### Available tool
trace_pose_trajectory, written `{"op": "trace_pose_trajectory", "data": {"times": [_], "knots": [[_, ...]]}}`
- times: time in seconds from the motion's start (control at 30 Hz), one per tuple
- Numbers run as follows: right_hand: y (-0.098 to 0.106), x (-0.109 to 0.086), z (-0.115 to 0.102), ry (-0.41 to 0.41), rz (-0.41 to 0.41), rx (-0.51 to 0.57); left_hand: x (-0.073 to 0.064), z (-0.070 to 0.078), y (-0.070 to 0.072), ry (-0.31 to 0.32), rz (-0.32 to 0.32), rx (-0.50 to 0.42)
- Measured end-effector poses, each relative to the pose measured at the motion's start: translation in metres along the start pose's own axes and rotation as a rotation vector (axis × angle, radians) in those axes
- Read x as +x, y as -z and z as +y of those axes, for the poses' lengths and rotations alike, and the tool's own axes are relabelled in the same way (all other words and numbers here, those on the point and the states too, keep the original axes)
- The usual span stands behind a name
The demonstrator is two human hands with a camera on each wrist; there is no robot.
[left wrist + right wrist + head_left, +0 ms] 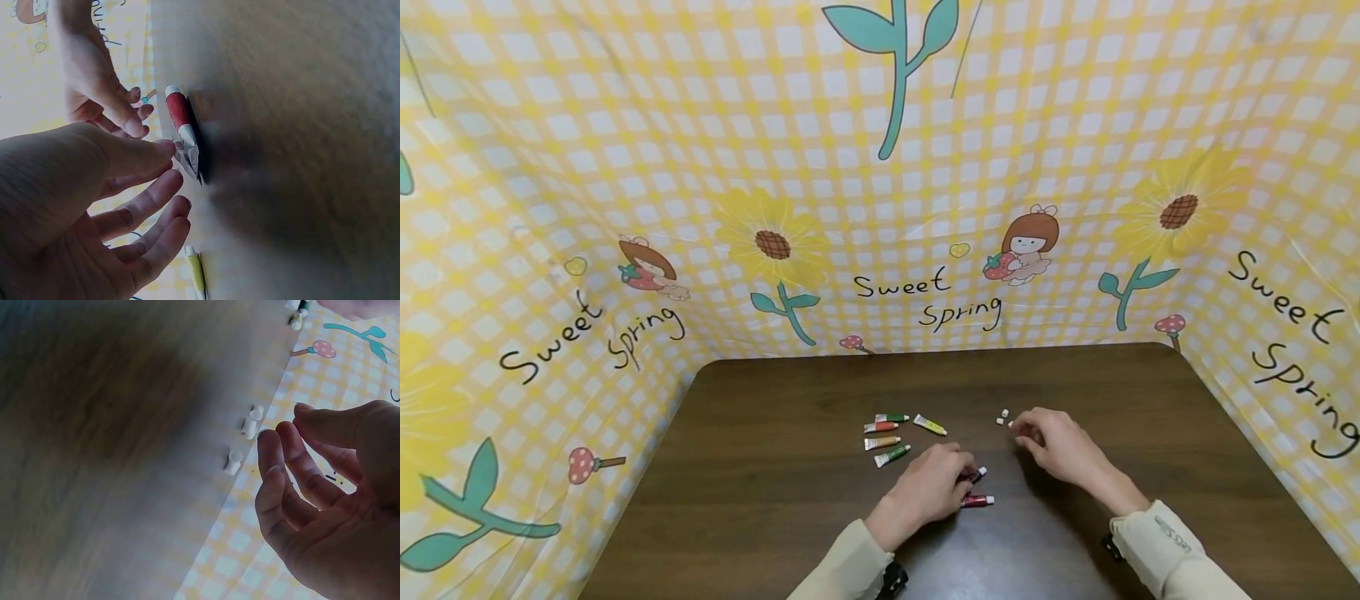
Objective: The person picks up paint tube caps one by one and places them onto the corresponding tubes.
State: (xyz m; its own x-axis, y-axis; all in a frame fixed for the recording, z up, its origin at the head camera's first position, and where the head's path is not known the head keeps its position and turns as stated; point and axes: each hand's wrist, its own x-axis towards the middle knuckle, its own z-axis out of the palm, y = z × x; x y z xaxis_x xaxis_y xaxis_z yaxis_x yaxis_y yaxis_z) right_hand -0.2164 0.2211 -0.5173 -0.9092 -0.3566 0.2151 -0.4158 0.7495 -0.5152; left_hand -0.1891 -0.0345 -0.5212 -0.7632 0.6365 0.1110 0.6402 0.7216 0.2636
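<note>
My left hand (928,483) is low over the table, thumb and forefinger pinching a small dark paint tube (977,475) with a white cap. Beside it, a dark red paint tube (979,501) lies partly under the hand. In the left wrist view, the thumb and forefinger are at the crimped end of a red tube (179,111); the other fingers are spread loosely. Farther right, my right hand (1060,446) has its fingertips beside small white caps (1005,413). The right wrist view shows these caps (234,463) on the table, with nothing visible between the fingers.
Several more paint tubes lie left of centre: green (892,455), ochre (882,442), orange-red (881,427), another green (892,418), and yellow (930,425) slightly apart. The brown wooden table (760,500) meets a checkered cloth (880,208) at its back and sides.
</note>
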Motion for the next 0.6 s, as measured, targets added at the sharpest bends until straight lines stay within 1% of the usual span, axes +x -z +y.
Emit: {"op": "trace_pose_trajectory", "data": {"times": [0.27,0.4,0.5,0.6], "knots": [[-0.003,0.008,0.005,-0.001,0.005,-0.037,-0.004,-0.004,0.002,-0.003,0.033,-0.012],[-0.005,0.011,0.006,-0.019,0.006,-0.05,-0.004,-0.004,0.001,-0.008,0.041,-0.002],[-0.006,0.013,0.006,-0.025,0.005,-0.054,-0.003,-0.003,0.0,-0.009,0.032,0.006],[-0.006,0.015,0.004,-0.018,0.001,-0.053,-0.001,-0.002,-0.001,0.003,0.004,0.007]]}}
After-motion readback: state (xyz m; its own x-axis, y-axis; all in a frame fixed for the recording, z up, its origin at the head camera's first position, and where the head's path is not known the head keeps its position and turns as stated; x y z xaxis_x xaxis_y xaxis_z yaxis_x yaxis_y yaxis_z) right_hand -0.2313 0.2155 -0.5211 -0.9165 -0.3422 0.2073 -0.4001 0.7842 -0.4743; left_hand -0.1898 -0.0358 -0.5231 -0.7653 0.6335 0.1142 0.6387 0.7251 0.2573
